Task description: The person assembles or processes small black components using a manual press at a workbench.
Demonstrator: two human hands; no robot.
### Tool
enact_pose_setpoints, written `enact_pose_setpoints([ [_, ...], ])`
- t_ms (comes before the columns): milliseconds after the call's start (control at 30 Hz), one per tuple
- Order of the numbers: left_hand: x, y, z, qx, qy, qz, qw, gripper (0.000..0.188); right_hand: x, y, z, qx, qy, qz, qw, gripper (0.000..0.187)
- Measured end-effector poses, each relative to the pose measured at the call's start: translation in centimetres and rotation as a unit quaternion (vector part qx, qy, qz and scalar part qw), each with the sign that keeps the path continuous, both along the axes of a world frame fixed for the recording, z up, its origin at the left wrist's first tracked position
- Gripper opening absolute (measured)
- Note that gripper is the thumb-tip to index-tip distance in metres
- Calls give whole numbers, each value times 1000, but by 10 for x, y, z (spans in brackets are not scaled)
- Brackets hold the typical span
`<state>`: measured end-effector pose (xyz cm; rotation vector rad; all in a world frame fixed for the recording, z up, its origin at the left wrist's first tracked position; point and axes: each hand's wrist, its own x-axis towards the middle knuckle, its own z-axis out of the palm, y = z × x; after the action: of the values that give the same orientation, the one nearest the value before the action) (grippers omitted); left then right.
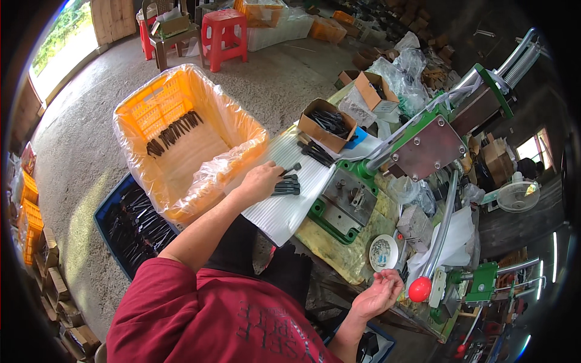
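My left hand [261, 182] is closed on a slim black piece with a rounded end [293, 169], held over the white ribbed foam sheet [281, 215]. Just below it, several similar black pieces [287, 185] lie side by side on the sheet. My right hand [378, 294] is raised palm up, its fingers curled together; whatever they may pinch is too small to see. It is beside the red ball knob [419, 289] of a press lever, apart from it, and close to a white dish [384, 252] of small parts. The green hand press [342, 202] stands between my hands.
A plastic-lined yellow crate [158, 104] at left holds a row of black pieces [175, 132]. Below it, a blue crate [101, 213] is full of dark pieces. A cardboard box [327, 143] of black parts stands behind the foam. Red stools [224, 37] are farther back.
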<state>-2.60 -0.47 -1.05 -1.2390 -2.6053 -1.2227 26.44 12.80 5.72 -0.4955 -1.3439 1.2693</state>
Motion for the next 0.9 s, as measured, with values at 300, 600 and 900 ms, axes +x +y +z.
enact_pose_setpoints([
  [300, -8, 8, -1, -247, 52, -30, 967, 22, -3, -2, -11, -11, -28, 35, 999, 11],
  [600, -14, 17, -2, -255, 62, -53, 963, 14, -8, 2, -19, -36, -33, 43, 998, 11],
  [900, -44, 53, 2, -171, 21, -14, 985, 21, -18, 7, -25, -67, -44, 41, 996, 10],
])
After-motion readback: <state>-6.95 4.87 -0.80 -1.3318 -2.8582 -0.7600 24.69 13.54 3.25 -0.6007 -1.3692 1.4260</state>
